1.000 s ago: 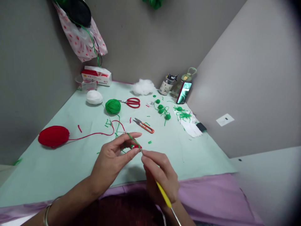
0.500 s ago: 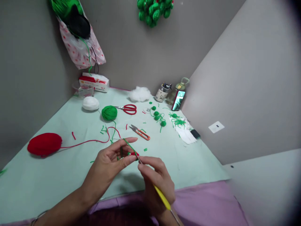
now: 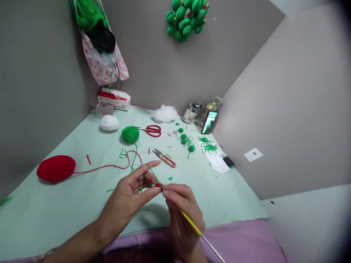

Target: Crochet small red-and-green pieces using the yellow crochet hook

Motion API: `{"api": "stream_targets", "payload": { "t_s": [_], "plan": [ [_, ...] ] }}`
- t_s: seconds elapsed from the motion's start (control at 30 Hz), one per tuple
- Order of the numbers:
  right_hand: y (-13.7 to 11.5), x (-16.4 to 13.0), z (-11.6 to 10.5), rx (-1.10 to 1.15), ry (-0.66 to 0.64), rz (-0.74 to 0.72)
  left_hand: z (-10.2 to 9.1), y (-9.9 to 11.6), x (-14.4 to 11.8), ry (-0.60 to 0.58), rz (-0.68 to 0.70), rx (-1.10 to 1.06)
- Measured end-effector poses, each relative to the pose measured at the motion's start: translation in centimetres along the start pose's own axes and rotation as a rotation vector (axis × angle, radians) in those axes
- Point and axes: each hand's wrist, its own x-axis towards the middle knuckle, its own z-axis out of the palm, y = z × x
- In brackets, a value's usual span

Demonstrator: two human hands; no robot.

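left hand (image 3: 128, 195) pinches a tiny red and green crochet piece (image 3: 157, 185) between thumb and fingers, green yarn (image 3: 149, 171) looped over the raised forefinger. right hand (image 3: 182, 212) is closed on a yellow hook (image 3: 192, 225), its tip at the piece, above the table's (image 3: 68, 204) near edge. beyond lie orange snips (image 3: 165, 158), a green ball (image 3: 130, 134), red scissors (image 3: 150, 130) and, far left, a red ball (image 3: 56, 168).

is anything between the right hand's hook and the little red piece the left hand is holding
Nothing visible. The crochet hook in the right hand runs straight to the small red piece pinched by the left hand; only green yarn crosses above.
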Motion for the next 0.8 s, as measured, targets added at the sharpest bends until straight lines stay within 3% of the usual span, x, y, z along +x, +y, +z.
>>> {"api": "stream_targets", "payload": {
  "t_s": [0.53, 0.7, 0.8],
  "plan": [
    [-0.1, -0.3, -0.9, 0.033, -0.056, 0.023, -0.8, 0.3, -0.2, 0.101, 0.248, 0.368],
    [-0.6, 0.0, -1.2, 0.222, 0.011, 0.255, -0.8, 0.3, -0.3, 0.112, 0.530, 0.599],
    [-0.7, 0.4, -1.0, 0.366, 0.077, 0.414, -0.5, 0.3, -0.2, 0.096, 0.498, 0.565]
  ]
}}
